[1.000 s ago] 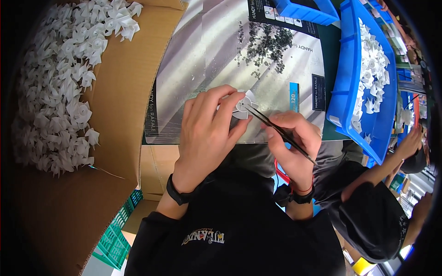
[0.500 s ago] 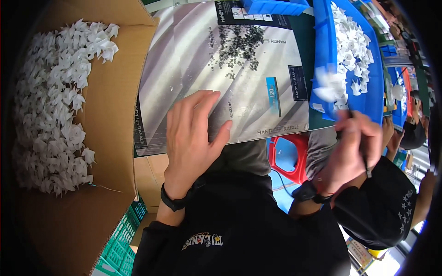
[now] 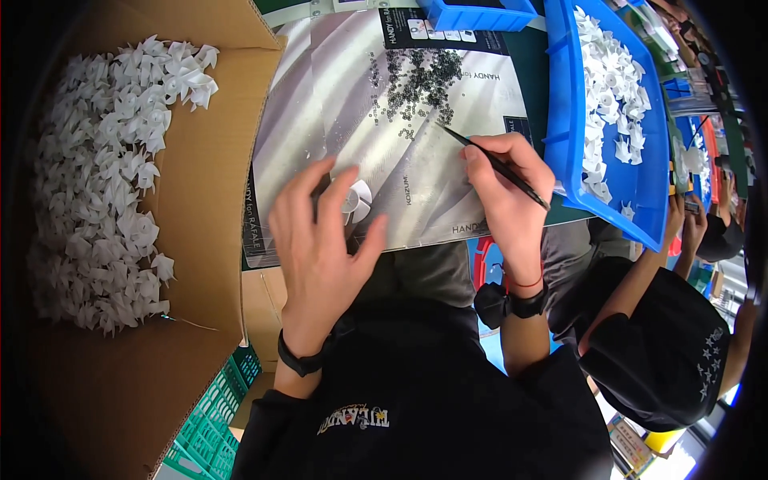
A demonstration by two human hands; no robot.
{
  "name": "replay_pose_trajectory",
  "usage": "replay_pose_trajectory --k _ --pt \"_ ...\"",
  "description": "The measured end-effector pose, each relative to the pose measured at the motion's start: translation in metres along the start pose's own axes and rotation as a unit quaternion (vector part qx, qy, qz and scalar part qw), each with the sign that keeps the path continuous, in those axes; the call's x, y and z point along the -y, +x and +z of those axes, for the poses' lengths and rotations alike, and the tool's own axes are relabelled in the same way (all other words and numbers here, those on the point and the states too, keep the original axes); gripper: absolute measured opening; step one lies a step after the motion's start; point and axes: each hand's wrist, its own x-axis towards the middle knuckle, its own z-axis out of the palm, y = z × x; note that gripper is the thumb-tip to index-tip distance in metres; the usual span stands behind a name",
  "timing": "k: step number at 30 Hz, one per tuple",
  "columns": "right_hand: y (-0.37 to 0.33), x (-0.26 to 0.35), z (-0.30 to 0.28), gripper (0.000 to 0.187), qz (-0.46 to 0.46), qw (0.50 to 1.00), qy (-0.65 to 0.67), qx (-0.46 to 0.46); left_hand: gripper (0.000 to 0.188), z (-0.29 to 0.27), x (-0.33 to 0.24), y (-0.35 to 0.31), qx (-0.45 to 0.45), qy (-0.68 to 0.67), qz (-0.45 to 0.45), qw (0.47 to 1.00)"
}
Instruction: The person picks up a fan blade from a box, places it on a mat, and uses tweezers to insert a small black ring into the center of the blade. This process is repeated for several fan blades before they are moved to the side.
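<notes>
In my right hand (image 3: 512,188), closed around them, are slim black tweezers (image 3: 500,164). Their tip reaches the lower edge of a scatter of small dark rings (image 3: 420,80) on the board. My left hand (image 3: 320,232) rests over the board's near left part, fingers spread. A white bladed piece (image 3: 358,202), like a small fan wheel, lies between its index finger and thumb. The fingers cover part of it; how firmly they touch it cannot be told.
On my left a cardboard box (image 3: 204,152) holds a heap of similar white pieces (image 3: 104,192). A blue tray (image 3: 564,104) at right holds more. Another blue tray (image 3: 480,16) stands beyond the printed board (image 3: 320,104). A co-worker's black sleeve (image 3: 616,292) is at right.
My right hand has come left with the tweezers, from beside the right blue tray to the dark rings. A white piece now shows under my left hand. The blurred white piece over the tray is gone.
</notes>
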Motion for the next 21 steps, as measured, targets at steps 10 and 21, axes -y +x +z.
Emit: replay_pose_trajectory --k 10,21 --pt "0.007 -0.012 0.011 0.012 -0.029 0.999 0.004 -0.015 0.043 0.009 0.006 0.004 0.020 0.014 -0.013 1.000" --pt "0.006 -0.010 0.009 0.012 -0.029 0.999 -0.027 -0.006 0.045 0.016 0.004 0.008 0.004 0.028 0.025 0.999"
